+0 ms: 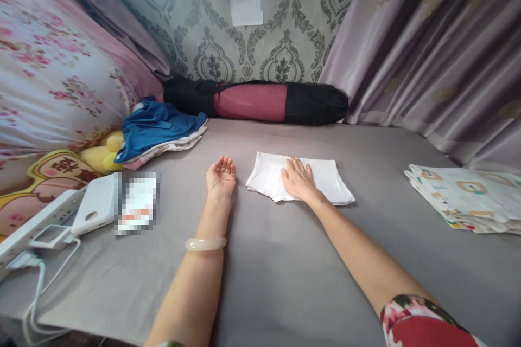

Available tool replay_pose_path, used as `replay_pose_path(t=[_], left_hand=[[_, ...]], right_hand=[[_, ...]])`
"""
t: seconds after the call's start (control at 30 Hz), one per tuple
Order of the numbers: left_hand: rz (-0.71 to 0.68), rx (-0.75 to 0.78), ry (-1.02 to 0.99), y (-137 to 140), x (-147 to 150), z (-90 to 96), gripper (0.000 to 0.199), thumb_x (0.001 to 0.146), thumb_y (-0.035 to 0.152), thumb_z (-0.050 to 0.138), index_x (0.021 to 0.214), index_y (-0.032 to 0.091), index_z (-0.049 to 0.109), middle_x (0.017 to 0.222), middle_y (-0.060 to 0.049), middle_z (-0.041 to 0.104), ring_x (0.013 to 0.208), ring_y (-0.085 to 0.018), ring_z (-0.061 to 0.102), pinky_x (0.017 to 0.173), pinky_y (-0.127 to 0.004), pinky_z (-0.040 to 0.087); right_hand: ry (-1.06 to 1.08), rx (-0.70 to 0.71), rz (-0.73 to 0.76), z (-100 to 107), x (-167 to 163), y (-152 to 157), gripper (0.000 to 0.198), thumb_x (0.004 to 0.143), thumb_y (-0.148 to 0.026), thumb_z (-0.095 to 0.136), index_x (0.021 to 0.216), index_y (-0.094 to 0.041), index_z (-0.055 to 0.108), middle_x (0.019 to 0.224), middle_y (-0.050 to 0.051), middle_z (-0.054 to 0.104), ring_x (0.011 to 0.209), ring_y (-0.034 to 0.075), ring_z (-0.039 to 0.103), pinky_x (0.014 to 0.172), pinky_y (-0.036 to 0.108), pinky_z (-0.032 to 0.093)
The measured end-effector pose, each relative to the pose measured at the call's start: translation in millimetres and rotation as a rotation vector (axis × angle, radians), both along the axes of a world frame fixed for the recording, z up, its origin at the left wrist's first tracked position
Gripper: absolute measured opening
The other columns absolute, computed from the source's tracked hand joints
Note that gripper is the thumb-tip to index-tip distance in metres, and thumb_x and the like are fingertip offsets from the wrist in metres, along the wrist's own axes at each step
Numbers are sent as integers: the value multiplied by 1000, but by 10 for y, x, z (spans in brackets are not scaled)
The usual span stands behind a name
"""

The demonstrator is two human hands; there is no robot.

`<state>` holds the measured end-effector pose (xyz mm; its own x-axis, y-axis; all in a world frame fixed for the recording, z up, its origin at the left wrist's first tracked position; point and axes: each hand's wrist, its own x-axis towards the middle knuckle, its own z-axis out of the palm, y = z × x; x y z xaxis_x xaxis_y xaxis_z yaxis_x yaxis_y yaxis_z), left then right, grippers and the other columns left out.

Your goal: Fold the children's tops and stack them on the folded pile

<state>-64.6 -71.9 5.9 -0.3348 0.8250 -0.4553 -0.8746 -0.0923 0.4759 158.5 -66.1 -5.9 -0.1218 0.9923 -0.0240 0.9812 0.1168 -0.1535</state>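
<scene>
While the person leans over the bed-like surface covered with a smooth grey sheet [260, 265], their right hand [298, 178] lies palm down on a white, folded fabric garment [329, 176]. That garment sits flat on the sheet, a little right of centre, within easy reach of both arms. The right fingers are straight and close together, the thumb set apart; they pinch nothing. I take the broad palm as a way of keeping the soft layers smooth and stopping them from sliding.

The left hand [221, 176], just left of the garment and apart from it, is turned palm up with its fingers loosely curled around nothing. I cannot tell whether its back touches the sheet. Perhaps one palm is enough for such light cloth.

A blue fabric garment [160, 122] tops a pile at the far left, and a stack of white printed cloth [472, 198] lies at the right; set to the sides, they seem kept out of the forearms' way. The long black-and-dark-red cylindrical bag [250, 102] lies along the far wall, probably so that it cannot roll.
</scene>
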Motion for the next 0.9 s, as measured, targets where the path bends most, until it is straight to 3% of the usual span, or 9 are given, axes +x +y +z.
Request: replay_pose_path(t=[0.2, 0.47, 0.7, 0.9], left_hand=[[-89, 80, -89, 10, 38, -39, 13, 81, 11, 50, 75, 16, 61, 67, 0, 63, 61, -8, 63, 62, -19, 48], [-75, 37, -138, 31, 10, -41, 11, 81, 11, 51, 76, 16, 60, 64, 1, 60, 56, -8, 59, 57, -20, 45], [-86, 45, -160, 34, 29, -46, 11, 80, 11, 51, 76, 15, 60, 63, 2, 59, 54, -7, 58, 55, -20, 44], [-131, 98, -152, 17, 33, -41, 11, 80, 12, 51, 76, 15, 61, 64, 1, 60, 56, -8, 59, 56, -20, 45]], right_hand=[[16, 4, -5, 72, -211, 62, 60, 100, -39, 20, 150, -6, 30, 158, 17, 26, 147, 28, 18, 117, 51, 12], [-1, 67, -23, -65, -324, 85, 60, 101, -41, 19, 148, -8, 34, 158, 16, 29, 146, 27, 21, 117, 49, 12], [13, 34, -26, 20, -362, 61, 58, 100, -38, 23, 148, -7, 34, 158, 17, 28, 145, 30, 21, 116, 52, 13], [62, 35, 33, 72, -588, 56, 58, 100, -36, 22, 149, -7, 33, 158, 17, 27, 147, 29, 19, 116, 53, 13]])
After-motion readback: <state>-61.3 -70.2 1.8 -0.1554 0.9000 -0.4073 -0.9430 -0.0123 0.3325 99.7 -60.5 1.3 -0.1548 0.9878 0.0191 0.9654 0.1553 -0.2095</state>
